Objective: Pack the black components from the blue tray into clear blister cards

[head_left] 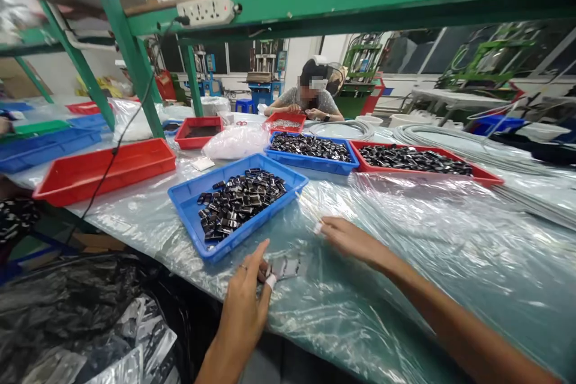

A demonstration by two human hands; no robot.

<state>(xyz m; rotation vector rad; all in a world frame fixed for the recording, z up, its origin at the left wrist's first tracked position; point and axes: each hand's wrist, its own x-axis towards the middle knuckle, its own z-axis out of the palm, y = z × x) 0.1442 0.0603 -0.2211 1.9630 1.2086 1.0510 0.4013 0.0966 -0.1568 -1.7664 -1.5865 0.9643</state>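
My left hand [243, 297] is at the table's near edge, thumb and fingers closed on one end of a flat grey strip [288, 268] with short dark marks along it. White wrapping covers the thumb tip. To the right, my right hand [348, 239] pinches a thin pale stick [308, 204], which points toward a blue tray's corner. White wrapping shows at its fingertip too. The blue tray [186, 195] stands just beyond my left hand. A pile of small black, shiny pieces [243, 198] lies in it; their exact kind is unclear.
Behind stand a second blue tray [310, 162] and a red tray [488, 177], both with black pieces. A red tray [108, 171] is left, crossed by a black cable [119, 144]. Clear plastic film [450, 240] covers the table. A co-worker [310, 93] sits opposite beneath a green shelf beam [360, 3].
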